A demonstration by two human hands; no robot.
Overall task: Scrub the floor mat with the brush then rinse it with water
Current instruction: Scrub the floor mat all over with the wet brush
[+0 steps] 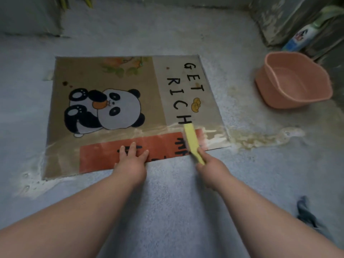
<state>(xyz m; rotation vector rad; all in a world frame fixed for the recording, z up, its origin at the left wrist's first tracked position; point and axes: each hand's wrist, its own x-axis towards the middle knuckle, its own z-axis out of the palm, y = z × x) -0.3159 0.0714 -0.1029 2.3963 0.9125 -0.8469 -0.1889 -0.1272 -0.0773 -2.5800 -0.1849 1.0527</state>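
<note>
Floor mat (78, 75): lies flat on the floor (167, 202), with a panda print and "GET RICH" lettering. The strip along its near edge is wet and foamy. The far half looks dry.
Brush (191, 138): yellow, with its head resting on the mat near the near right corner, just below the letter H. The handle runs back over the mat's near edge.
Right hand (212, 167): fingers wrapped around the brush handle, just off the mat's near edge.
Left hand (131, 160): fingers straight and spread, pressing flat on the red band at the middle of the mat's near edge.
Suds (264, 139): pooled on the floor off the mat's near right corner, with more foam off the near left corner.
Basin (268, 90): pink, on the floor well apart from the mat's right edge. Whether it holds water cannot be told.
Bottle (302, 37): leans at the wall beyond the basin.
Step in hand: scrubbing, judged to be early, since only the near strip shows foam.
Risk, mat creep: wet floor under the mat may let it slide on a hard stroke if the left hand's pressure eases.
Risk, edge curl: strokes toward the right edge may lift or fold the corner.
Risk, slip: the soapy handle may twist in the grasp.
Risk, rinse: leftover foam may stay if the far half goes unscrubbed.
</note>
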